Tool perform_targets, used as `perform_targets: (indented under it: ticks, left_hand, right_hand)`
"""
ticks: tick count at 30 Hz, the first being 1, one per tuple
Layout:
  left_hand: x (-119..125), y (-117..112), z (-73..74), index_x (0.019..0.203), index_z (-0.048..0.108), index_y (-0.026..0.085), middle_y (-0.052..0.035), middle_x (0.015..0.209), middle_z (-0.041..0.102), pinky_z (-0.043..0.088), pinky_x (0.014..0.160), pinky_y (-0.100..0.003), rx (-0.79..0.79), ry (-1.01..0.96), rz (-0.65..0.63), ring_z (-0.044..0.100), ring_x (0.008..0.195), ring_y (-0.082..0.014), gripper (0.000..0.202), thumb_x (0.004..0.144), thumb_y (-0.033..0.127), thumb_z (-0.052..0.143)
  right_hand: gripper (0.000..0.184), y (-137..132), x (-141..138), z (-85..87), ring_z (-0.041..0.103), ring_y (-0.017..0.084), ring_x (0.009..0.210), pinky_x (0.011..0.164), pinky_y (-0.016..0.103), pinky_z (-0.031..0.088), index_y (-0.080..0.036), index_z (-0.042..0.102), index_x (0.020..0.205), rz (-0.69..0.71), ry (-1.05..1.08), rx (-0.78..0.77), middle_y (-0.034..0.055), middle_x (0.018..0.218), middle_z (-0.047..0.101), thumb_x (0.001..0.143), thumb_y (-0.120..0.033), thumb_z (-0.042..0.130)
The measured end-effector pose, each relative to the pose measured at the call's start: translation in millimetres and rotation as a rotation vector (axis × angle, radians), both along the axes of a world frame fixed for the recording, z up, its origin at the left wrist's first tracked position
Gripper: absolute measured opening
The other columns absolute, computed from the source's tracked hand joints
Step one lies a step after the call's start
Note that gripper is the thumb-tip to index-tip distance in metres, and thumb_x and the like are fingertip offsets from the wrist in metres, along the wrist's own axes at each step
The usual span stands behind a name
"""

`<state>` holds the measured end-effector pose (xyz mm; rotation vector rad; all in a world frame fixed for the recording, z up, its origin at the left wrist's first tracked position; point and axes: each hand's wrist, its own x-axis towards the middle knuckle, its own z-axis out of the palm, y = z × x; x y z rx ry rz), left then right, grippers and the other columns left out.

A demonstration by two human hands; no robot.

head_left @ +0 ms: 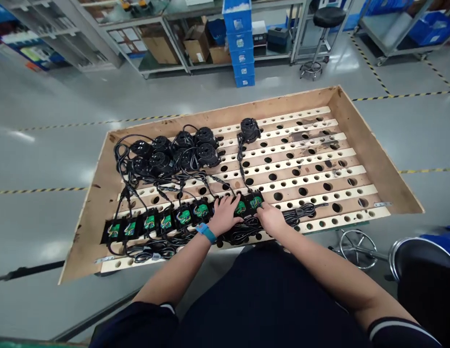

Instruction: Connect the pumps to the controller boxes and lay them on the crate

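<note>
Several open black boxes with green circuit boards and coloured wires stand in a row along the near side of a wooden tray [384,169]. My left hand [225,215], fingers spread, rests over boxes right of the row's middle and partly covers one. At the rightmost black box [256,201], my right hand [271,218] is closed, its fingertips by the wires; what they pinch is hidden. A cable runs from this box up to a single round black fan-like unit [249,129]. Bundled black cables [243,231] lie beneath and between my hands.
More round black units [161,162] with tangled cables sit at the tray's left. Slats with holes form its floor. Beyond stand stacked blue bins [239,43], a workbench with cardboard boxes [198,46] and a black stool [328,18]. Another stool [421,261] is at right.
</note>
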<state>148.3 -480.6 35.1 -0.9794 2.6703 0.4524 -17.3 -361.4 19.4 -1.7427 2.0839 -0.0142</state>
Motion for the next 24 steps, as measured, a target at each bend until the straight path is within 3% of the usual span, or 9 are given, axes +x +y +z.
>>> perform_targets:
  ticks: [4,6,9,12,17,20,24]
  left_hand:
    - [22,12,-11.0,0.157,0.027,0.022,-0.015,0.167,0.022,0.019,0.121,-0.065,0.016,0.158,0.107,0.014,0.155,-0.0365,0.08,0.089,0.035,0.066]
    - [47,8,-12.4,0.155,0.033,0.019,-0.0165,0.164,0.028,0.022,0.122,-0.06,-0.051,0.325,0.208,0.022,0.154,-0.0333,0.07,0.092,0.037,0.06]
    - [91,-13,-9.7,0.147,0.045,0.015,-0.0182,0.153,0.046,0.033,0.12,-0.052,-0.094,0.514,0.344,0.04,0.145,-0.0294,0.057,0.096,0.041,0.052]
    - [114,-37,-6.9,0.145,0.047,0.017,-0.0166,0.153,0.047,0.037,0.118,-0.052,-0.043,0.516,0.297,0.042,0.144,-0.0293,0.056,0.094,0.041,0.052]
    - [96,-41,-12.4,0.15,0.042,0.016,-0.0166,0.16,0.038,0.024,0.122,-0.058,-0.005,0.361,0.129,0.031,0.15,-0.0307,0.065,0.092,0.043,0.056]
    - [85,-28,-18.9,0.149,0.043,0.013,-0.0173,0.16,0.038,0.022,0.122,-0.062,-0.056,0.287,0.13,0.029,0.151,-0.0316,0.061,0.096,0.042,0.052]
    - [83,-7,-21.5,0.144,0.05,0.009,-0.0182,0.161,0.036,0.024,0.121,-0.062,-0.188,0.203,0.159,0.026,0.152,-0.0332,0.052,0.099,0.035,0.042]
  right_hand:
    - [0.03,4,3,0.4,0.058,0.03,0.105,0.087,0.039,0.046,-0.012,0.072,0.104,0.058,0.056,-0.199,0.0175,0.109,0.065,0.101,-0.031,0.05]
    - [0.03,3,7,-0.4,0.053,0.03,0.111,0.092,0.042,0.043,-0.012,0.07,0.115,0.152,0.033,-0.339,0.0174,0.119,0.065,0.101,-0.028,0.049]
    - [0.028,-5,18,0.0,0.052,0.028,0.106,0.091,0.042,0.042,-0.014,0.071,0.115,0.298,-0.014,-0.378,0.0147,0.115,0.067,0.101,-0.027,0.05]
    - [0.028,-12,33,3.3,0.052,0.027,0.102,0.089,0.041,0.041,-0.015,0.072,0.112,0.351,-0.038,-0.353,0.0138,0.11,0.069,0.101,-0.031,0.051]
    - [0.045,-4,57,4.2,0.052,0.032,0.116,0.092,0.044,0.043,-0.011,0.062,0.132,0.356,-0.047,-0.291,0.0189,0.136,0.061,0.1,-0.041,0.054]
    - [0.056,-1,66,5.1,0.047,0.035,0.128,0.101,0.05,0.04,-0.008,0.055,0.141,0.328,-0.007,-0.275,0.0209,0.15,0.05,0.101,-0.046,0.049]
    - [0.075,-19,78,12.7,0.034,0.037,0.144,0.114,0.053,0.031,-0.003,0.046,0.148,0.48,-0.009,-0.299,0.0215,0.159,0.036,0.097,-0.058,0.051]
